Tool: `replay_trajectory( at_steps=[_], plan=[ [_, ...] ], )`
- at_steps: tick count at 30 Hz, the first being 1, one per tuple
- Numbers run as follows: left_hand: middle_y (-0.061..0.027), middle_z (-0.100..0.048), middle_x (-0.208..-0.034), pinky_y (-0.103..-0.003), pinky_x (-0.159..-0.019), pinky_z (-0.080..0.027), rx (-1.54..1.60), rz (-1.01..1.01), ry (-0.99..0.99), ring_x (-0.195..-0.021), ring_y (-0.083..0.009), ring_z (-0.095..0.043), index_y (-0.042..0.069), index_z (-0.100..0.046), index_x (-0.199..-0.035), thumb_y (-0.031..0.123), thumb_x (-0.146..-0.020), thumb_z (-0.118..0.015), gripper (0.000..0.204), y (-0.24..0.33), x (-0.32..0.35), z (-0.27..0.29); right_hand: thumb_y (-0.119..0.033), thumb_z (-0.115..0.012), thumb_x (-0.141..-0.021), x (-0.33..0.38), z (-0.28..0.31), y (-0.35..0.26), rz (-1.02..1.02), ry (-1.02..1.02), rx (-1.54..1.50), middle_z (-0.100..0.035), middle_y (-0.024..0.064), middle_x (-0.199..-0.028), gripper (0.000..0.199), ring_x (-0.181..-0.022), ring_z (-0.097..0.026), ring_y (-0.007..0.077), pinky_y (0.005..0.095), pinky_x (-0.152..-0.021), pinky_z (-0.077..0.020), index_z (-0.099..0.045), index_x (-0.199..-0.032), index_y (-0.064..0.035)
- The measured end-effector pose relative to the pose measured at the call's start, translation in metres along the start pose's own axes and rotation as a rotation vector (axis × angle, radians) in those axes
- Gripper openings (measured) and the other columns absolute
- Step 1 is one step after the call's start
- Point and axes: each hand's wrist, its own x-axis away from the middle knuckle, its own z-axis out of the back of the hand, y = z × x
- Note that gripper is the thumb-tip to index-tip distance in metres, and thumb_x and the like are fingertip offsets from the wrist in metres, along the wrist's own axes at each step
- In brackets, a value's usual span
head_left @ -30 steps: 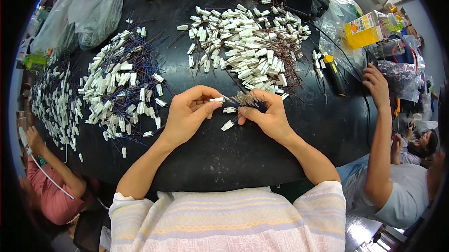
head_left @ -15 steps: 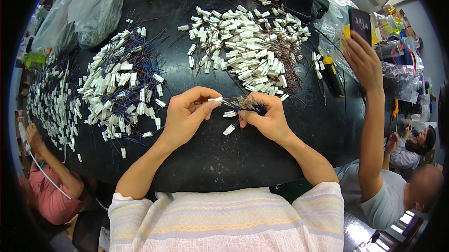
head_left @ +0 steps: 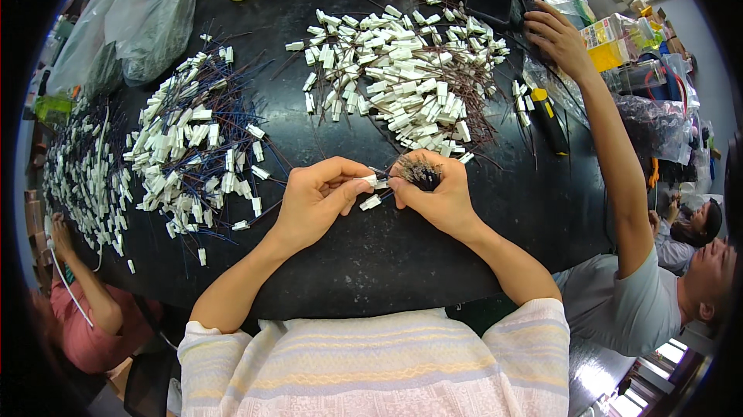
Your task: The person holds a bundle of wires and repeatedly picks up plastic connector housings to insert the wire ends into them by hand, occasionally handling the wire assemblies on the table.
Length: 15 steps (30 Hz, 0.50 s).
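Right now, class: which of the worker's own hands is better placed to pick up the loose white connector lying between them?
Left hand: probably, as the connector lies beside its fingertips, while the right hand grips a wire bundle.

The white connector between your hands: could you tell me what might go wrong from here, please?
1. The left hand pinches the white connector only at the fingertips, so it could slip.
2. The bundle of dark wires in the right hand might splay or drop.
3. A loose connector lies just below and could get knocked away.
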Motion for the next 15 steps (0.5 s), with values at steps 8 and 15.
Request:
replay_trajectory(
  at_steps=[8,15],
  plan=[
    [-0.005,-0.061,-0.071,-0.018,-0.047,-0.038,-0.009,-0.018,0.014,-0.054,-0.0043,-0.048,-0.005,-0.06,-0.094,0.005,-0.085,-0.057,0.014,-0.001,-0.003,-0.008,-0.001,-0.06,-0.078,0.001,-0.003,0.002,0.033,0.025,0.045,-0.056,0.0009,-0.058,0.006,-0.051,-0.05,0.0045,0.019,-0.046,-0.0373,-0.058,-0.083,0.0018],
    [-0.007,-0.059,-0.076,-0.026,-0.057,-0.044,-0.614,-0.338,0.151,-0.064,-0.0152,-0.055,0.002,-0.062,-0.089,0.004,-0.078,-0.059,0.012,0.011,-0.026,0.012,-0.001,-0.06,-0.078,-0.001,-0.004,0.003,0.069,-0.004,-0.049,-0.056,0.0021,-0.059,0.006,-0.052,-0.051,0.0054,0.0196,-0.049,-0.0388,-0.056,-0.083,0.0011]
  ],
)
